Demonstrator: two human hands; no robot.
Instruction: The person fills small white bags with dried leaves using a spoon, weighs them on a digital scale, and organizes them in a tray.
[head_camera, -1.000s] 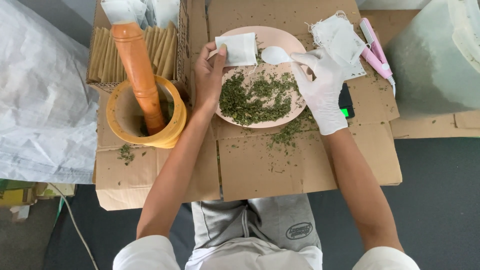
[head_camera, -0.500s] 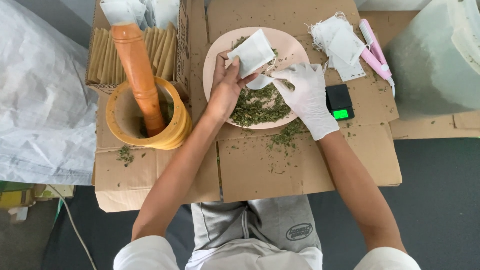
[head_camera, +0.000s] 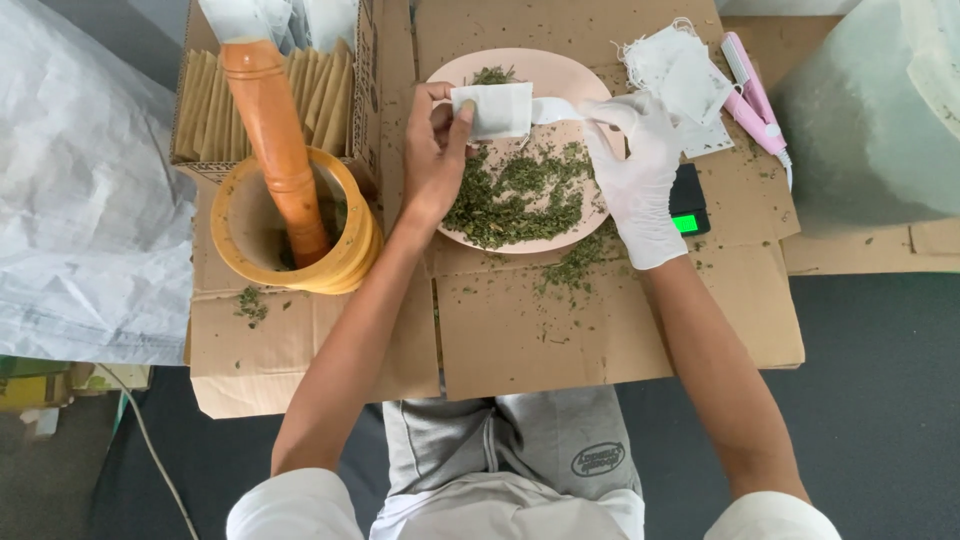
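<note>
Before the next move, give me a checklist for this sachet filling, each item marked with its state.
1. Sachet gripped: ok, the bare left hand pinches it by the fingertips above the plate.
2. Spoon at the sachet's side: ok, the gloved right hand holds its white bowl against it.
3. Sachet mouth open: cannot tell, the opening is not visible.
4. Herbs available: ok, a green pile lies on the plate.
5. Spillage: not ok, bits lie scattered on the cardboard in front of the plate.
6. Spare sachets within reach: ok, a heap sits right of the plate.
</note>
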